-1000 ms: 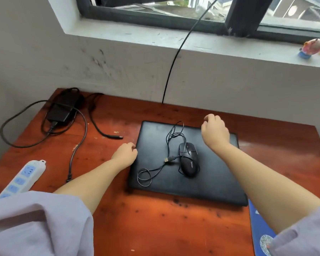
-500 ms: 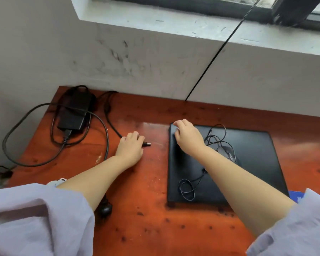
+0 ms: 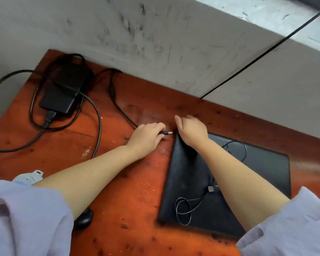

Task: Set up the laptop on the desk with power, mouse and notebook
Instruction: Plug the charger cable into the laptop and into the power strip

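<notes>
A closed black laptop (image 3: 262, 174) lies flat on the red-brown wooden desk (image 3: 129, 191). My right hand (image 3: 191, 131) grips its far left corner. My left hand (image 3: 146, 136) holds the charger plug (image 3: 167, 133), metal tip pointing at that corner, a small gap away. The plug's cable runs back to the black power brick (image 3: 63, 93) at the desk's far left. The mouse's thin cable with its USB plug (image 3: 211, 189) lies coiled on the laptop lid; my right forearm hides the mouse.
A white power strip (image 3: 29, 177) peeks out beside my left sleeve. A dark rounded object (image 3: 83, 218) sits under my left forearm. The grey scuffed wall (image 3: 174, 43) borders the desk's far edge, with a black wire (image 3: 262, 56) running down it.
My left hand has picked up the charger plug and brought it near the laptop's corner. My right hand moved from the laptop's right side to its far left corner. The view swung left.
</notes>
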